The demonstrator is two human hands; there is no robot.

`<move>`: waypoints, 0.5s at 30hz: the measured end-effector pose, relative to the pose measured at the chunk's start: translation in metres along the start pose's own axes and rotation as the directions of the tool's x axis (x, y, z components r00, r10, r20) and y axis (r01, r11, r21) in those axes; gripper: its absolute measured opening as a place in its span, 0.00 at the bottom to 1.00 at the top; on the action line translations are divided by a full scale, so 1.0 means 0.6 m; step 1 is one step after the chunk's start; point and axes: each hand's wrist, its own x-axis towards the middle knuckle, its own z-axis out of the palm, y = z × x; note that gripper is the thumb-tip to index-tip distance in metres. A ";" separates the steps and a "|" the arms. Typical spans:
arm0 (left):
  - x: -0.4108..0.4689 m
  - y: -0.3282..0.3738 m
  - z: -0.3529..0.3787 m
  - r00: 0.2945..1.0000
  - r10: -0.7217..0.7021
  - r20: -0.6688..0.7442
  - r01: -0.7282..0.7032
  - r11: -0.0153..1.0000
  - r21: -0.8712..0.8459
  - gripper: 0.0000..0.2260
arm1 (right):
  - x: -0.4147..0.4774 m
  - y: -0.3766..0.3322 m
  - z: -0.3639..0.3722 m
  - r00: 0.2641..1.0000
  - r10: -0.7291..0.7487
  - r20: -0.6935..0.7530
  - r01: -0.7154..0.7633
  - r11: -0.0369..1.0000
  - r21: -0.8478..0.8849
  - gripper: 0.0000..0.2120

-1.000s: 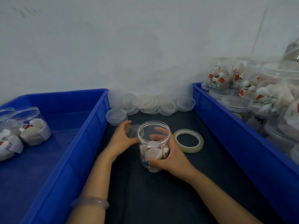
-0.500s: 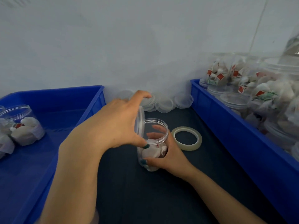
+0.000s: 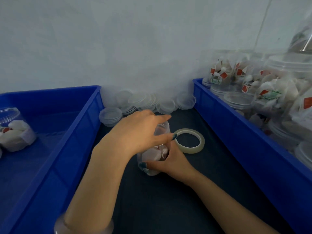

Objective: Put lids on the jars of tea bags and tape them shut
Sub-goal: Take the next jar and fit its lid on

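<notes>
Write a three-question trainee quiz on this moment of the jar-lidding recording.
1. True or false: the tape roll lies flat on the dark mat, to the right of the jar being handled.
2. What does the right hand do? A: grips the jar's lower body. B: holds the tape roll. C: lies flat on the mat.
3. Fill in: the left hand holds a clear lid at the jar's ____.
Key: 1 true; 2 A; 3 top.
</notes>
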 end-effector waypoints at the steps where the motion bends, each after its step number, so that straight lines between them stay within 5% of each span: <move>1: 0.001 0.003 0.003 1.000 -0.018 -0.019 0.019 1.000 0.016 0.31 | 0.000 0.000 0.000 1.000 0.004 0.001 -0.004 1.000 0.007 0.36; 9: -0.001 0.054 0.026 0.958 -0.225 -0.178 0.262 0.938 0.226 0.28 | -0.003 0.002 -0.004 1.000 -0.002 0.017 0.002 1.000 0.006 0.38; 15: -0.003 0.077 0.027 0.919 -0.366 -0.149 0.394 0.883 0.257 0.30 | -0.003 0.001 -0.003 0.998 0.028 0.051 -0.028 1.000 0.002 0.42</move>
